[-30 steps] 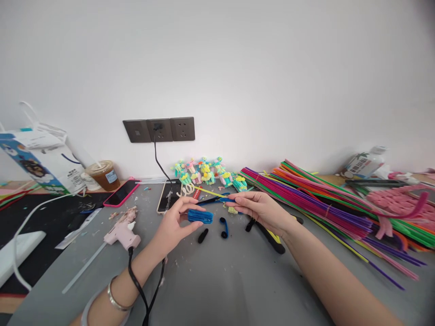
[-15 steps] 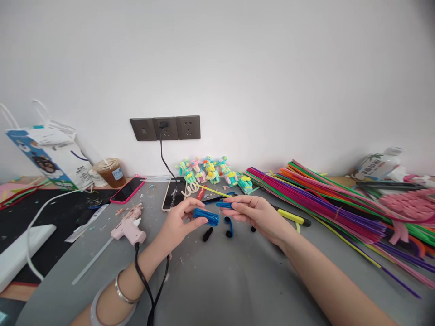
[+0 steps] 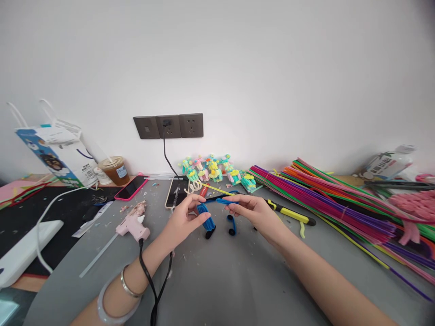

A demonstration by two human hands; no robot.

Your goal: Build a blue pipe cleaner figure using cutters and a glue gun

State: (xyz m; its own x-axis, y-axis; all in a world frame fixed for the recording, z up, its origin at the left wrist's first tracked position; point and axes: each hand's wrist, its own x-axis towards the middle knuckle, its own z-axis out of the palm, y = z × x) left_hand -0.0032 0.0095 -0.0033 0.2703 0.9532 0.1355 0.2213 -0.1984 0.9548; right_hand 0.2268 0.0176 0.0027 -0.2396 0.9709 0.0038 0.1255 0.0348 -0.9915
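My left hand [image 3: 185,219] pinches a blue bundle of pipe cleaners [image 3: 206,218] between thumb and fingers, its lower end tilted down. My right hand [image 3: 254,212] is closed on a thinner blue pipe cleaner piece [image 3: 222,201], which points left towards the bundle with a small gap between them. Below the hands lie a small black rolled piece [image 3: 210,232] and a blue strip with black coiled ends [image 3: 231,225]. Just behind my right hand is a yellow-and-black utility knife [image 3: 291,213].
A pink glue gun [image 3: 133,226] with a black cord lies left of my forearm. Behind are two phones, a drink cup [image 3: 114,171] and several pastel pipe-cleaner figures [image 3: 214,170]. A large pile of coloured pipe cleaners [image 3: 326,203] spreads at right.
The blue bundle in my left hand has turned, its lower end now pointing further down. The right-hand piece remains held. The whole view has shifted slightly.
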